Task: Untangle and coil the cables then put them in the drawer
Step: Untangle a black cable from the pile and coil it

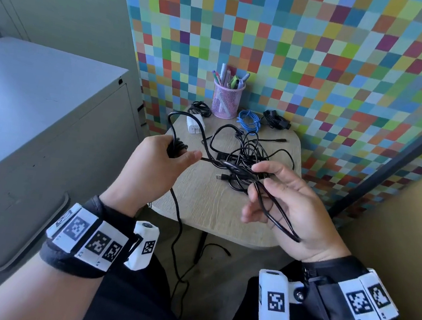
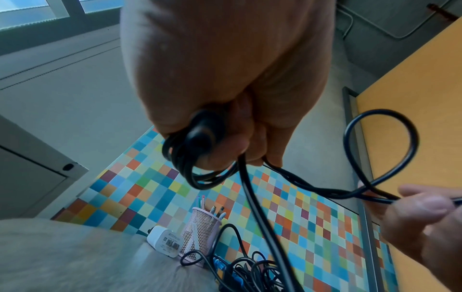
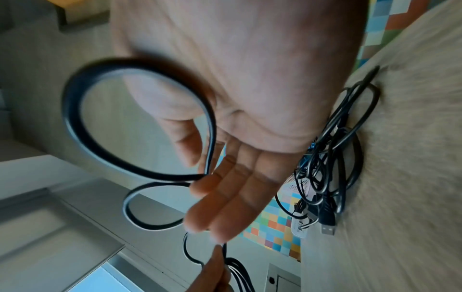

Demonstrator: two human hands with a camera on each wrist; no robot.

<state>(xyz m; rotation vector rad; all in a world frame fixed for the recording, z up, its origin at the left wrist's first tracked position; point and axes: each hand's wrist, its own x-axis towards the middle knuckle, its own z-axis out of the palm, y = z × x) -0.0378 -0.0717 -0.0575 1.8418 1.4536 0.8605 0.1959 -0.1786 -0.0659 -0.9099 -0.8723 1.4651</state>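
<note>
Back wall: a panel of small coloured squares (image 1: 320,54) in blue, green, orange, yellow and purple, standing just behind the counter.
Counter: a small light wood-grain top (image 1: 214,212) with rounded corners.
Left side: a pale grey metal cabinet (image 1: 41,105) with a flat top and a keyhole near its upper corner.
Right side: a dark slanted bar (image 1: 386,162) before a tan panel (image 1: 391,244).
Window: a bright pane (image 2: 25,9) in a dark frame, seen from the left wrist view.
Light: soft daylight.

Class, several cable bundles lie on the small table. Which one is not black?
The blue cable, coiled at the table's far edge, right of the pink pen cup. All other bundles are black.
</note>
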